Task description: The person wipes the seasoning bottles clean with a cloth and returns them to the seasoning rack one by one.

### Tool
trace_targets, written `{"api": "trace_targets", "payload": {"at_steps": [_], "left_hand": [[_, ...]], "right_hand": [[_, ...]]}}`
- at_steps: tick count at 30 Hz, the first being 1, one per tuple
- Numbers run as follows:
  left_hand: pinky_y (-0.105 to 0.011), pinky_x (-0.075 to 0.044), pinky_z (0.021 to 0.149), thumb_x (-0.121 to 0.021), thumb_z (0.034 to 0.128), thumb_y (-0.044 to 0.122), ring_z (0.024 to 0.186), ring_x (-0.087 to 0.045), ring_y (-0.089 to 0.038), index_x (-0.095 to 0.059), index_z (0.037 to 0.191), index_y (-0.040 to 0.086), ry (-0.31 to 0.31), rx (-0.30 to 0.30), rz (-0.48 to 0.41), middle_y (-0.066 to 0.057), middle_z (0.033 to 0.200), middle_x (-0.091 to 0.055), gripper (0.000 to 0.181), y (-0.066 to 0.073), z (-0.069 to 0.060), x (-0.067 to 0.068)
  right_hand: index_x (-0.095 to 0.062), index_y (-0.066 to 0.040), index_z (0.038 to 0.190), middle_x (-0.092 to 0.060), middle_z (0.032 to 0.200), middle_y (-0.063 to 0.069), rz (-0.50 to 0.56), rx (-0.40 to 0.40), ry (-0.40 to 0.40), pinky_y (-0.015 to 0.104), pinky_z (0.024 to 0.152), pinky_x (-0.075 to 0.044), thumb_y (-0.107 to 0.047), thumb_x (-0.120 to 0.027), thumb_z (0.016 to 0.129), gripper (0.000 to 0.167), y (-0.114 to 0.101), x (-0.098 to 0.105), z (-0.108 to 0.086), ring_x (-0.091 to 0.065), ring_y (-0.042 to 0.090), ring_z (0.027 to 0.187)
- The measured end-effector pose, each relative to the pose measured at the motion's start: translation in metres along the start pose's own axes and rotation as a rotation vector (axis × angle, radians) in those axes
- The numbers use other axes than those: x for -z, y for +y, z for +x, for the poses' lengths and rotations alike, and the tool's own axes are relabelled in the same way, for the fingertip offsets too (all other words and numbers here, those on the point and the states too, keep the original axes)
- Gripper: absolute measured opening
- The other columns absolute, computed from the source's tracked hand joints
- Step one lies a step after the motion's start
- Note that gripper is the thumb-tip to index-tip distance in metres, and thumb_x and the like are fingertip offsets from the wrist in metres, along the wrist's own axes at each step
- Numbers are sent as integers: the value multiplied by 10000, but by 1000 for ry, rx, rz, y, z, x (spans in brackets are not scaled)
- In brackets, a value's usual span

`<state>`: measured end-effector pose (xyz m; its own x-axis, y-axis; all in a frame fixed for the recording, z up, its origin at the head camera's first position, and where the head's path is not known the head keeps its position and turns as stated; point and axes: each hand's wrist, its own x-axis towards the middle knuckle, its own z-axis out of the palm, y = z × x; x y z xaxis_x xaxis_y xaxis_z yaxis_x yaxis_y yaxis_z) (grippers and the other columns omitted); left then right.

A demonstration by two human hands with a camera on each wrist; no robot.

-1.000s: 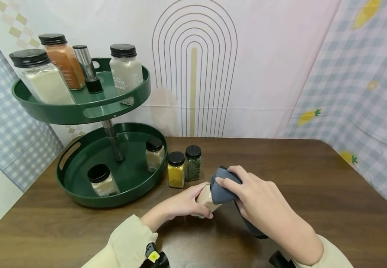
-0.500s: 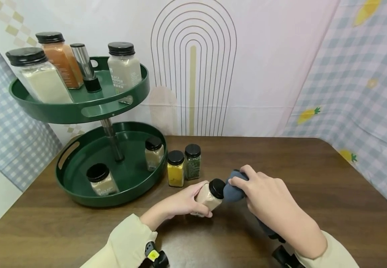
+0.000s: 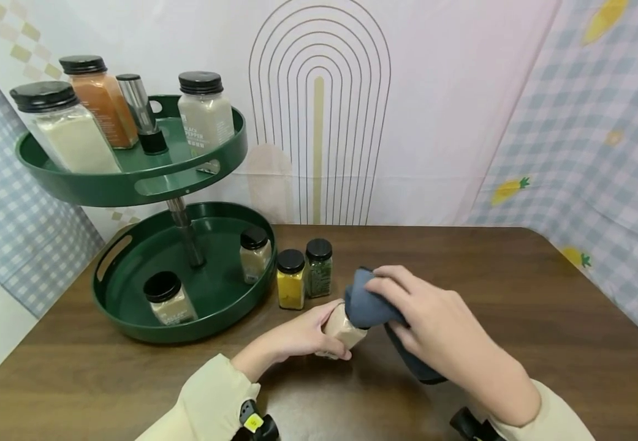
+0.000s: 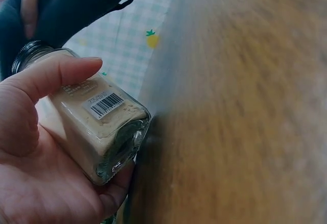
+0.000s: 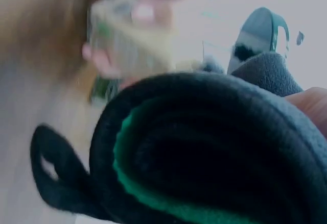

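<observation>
My left hand (image 3: pixel 310 334) grips a square glass spice jar (image 3: pixel 342 331) filled with beige powder, tilted with its lid end up toward the right. In the left wrist view the jar (image 4: pixel 94 112) lies across the palm, its barcode label and thick glass base showing, the thumb over one side. My right hand (image 3: pixel 426 315) holds a folded blue-grey cloth (image 3: pixel 371 306), which covers the jar's lid in the head view. The right wrist view shows the cloth (image 5: pixel 214 96) rolled up close to the camera, with a dark hanging loop (image 5: pixel 59 178).
A two-tier green rack (image 3: pixel 131 334) stands at left, with several black-lidded jars on its trays. Beside its lower tray, a yellow spice jar (image 3: pixel 290 285) and a green herb jar (image 3: pixel 319 272) stand on the brown table (image 3: pixel 517 306). A patterned curtain (image 3: pixel 434 122) hangs behind.
Half a second ago the cloth was off to the right and the jar's black lid showed. My right hand has brought the cloth back left over the lid; my left hand stayed put.
</observation>
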<state>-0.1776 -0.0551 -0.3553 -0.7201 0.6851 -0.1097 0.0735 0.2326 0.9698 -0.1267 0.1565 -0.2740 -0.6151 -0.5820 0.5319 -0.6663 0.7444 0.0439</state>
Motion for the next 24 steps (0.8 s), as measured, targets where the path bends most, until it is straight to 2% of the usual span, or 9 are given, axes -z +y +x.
{"api": "trace_targets", "payload": {"at_steps": [4,11,16,24], "left_hand": [[-306,-437,825,-680,757,52,913,-541,-172,-449,1292,183,-9,5,-8,-43,1040,-570,597,3,1,1],[-321,-438,799,-701,740,97,913,-535,-182,-460,1284,207,23,35,43,-30,1035,-572,605,4,2,0],[-317,-445,792,-700,742,115,914,-536,-183,-457,1286,187,31,38,54,-39,1036,-569,600,4,2,-1],[-293,-450,766,-695,746,107,879,-542,-162,-489,1178,109,16,17,53,-52,985,-575,478,3,2,-2]], "right_hand": [[-617,-191,1083,-561,1140,50,-32,47,-32,254,444,-433,-72,-778,666,463,-11,-3,1,-646,174,824],[-597,-229,982,-548,1111,31,-40,27,-57,215,414,-348,-26,-754,659,412,-9,-1,1,-608,134,733],[-583,-231,960,-548,1111,21,-42,26,-66,207,417,-335,-19,-730,670,388,-7,1,0,-597,129,692],[-560,-218,944,-545,1094,14,-60,2,-123,205,431,-326,-3,-714,669,382,-4,7,-4,-594,121,725]]}}
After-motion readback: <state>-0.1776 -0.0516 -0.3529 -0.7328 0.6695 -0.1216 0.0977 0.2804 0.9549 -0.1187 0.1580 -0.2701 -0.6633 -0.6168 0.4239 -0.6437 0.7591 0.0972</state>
